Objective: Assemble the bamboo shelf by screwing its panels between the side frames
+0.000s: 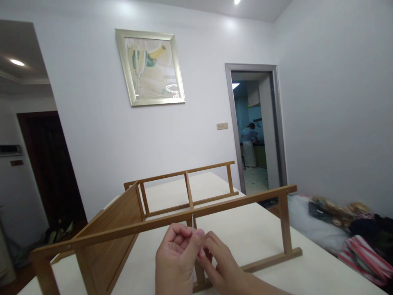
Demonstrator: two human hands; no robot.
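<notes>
A partly built wooden rack (215, 205) of light brown slats lies on its side on a white table (251, 233). Below the rack's near rail, my left hand (176, 258) is closed, its thumb and fingers pinching a thin metal tool (192, 223). The tool stands upright with its tip at the underside of the rail, where a short upright meets it. My right hand (222, 262) is beside the left, fingers curled and touching the left thumb near the tool's lower end. A solid wooden panel (113, 229) forms the rack's left end.
A framed picture (150, 67) hangs on the white wall behind. Through a doorway (254, 127) at the right a person stands in a kitchen. Clothes and bags (353, 229) are piled at the right of the table. A dark door (49, 172) is at the left.
</notes>
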